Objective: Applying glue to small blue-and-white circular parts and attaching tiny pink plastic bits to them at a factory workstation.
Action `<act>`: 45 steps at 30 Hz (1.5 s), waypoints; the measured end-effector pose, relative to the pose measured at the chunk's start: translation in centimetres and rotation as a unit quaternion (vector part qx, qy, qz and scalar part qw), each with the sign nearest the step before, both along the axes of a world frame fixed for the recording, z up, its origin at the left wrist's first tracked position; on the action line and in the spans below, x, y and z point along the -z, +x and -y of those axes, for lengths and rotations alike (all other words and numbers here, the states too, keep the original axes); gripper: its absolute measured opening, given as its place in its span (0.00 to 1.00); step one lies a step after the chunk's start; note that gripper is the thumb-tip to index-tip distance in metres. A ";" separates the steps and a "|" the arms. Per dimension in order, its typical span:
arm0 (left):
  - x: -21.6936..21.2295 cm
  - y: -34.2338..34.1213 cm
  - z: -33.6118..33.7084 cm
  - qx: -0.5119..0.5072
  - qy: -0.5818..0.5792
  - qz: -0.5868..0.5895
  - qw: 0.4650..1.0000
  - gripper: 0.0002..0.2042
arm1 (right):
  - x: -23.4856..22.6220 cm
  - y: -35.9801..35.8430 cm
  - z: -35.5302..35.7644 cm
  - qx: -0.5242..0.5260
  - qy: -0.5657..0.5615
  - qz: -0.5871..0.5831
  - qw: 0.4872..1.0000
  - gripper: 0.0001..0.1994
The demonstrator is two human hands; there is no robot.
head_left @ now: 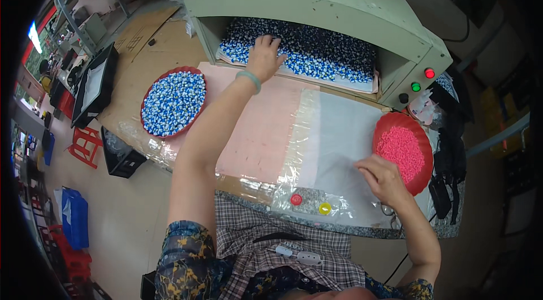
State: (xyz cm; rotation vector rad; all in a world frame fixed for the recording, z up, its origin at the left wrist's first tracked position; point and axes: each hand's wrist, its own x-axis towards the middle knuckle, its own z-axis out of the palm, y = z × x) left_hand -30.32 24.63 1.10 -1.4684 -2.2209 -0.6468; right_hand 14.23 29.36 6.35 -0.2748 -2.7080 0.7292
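- A counter (311,197) fills the middle of the frame, partly covered by cardboard and clear plastic, with speckled stone showing near its lower edge.
- Across the upper middle to upper right stands a pale green metal machine (305,5), its long front opening facing the person.
- A wide layer of small blue-and-white pieces (334,68) lies inside that opening; the back of the layer is in dark shade.
- A pink sheet (254,124) lies flat at the centre of the frame, below the opening.
- A whitish sheet (345,136) lies just to the right of it.
- A plaid apron (243,226) covers the person's front at the bottom of the frame.
- At centre left, a red scalloped bowl (205,73) is heaped with similar blue-and-white pieces.
- At centre right, a second red bowl (425,178) holds small bright pink pieces (400,153).
- The left hand (265,56), upper centre, reaches into the front of the opening, fingers loosely spread over the layer; whether they touch it is unclear.
- The right hand (382,176), right of centre, is above the whitish sheet beside the pink pieces, thumb and fingers curled close; whether it grips anything cannot be told.
- A pale green bangle (250,80) circles the left wrist.
- One red disc (296,200) and one yellow disc (324,208) sit at lower centre.
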 end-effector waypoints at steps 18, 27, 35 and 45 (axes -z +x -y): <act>1.6 -11.2 -14.6 -0.035 0.057 -0.179 0.982 0.19 | -0.4 4.8 -0.2 0.008 0.006 0.066 0.998 0.17; 1.4 -12.6 -16.3 0.021 0.059 -0.255 0.965 0.12 | 0.0 5.6 -0.7 0.023 0.000 0.053 0.998 0.18; -1.1 -1.5 -10.7 0.061 0.092 0.002 0.994 0.12 | 0.0 7.5 0.8 0.060 -0.003 0.006 0.998 0.17; 3.7 18.3 7.0 0.266 -0.084 0.160 0.947 0.07 | 1.2 11.0 1.9 0.140 -0.026 -0.038 0.989 0.12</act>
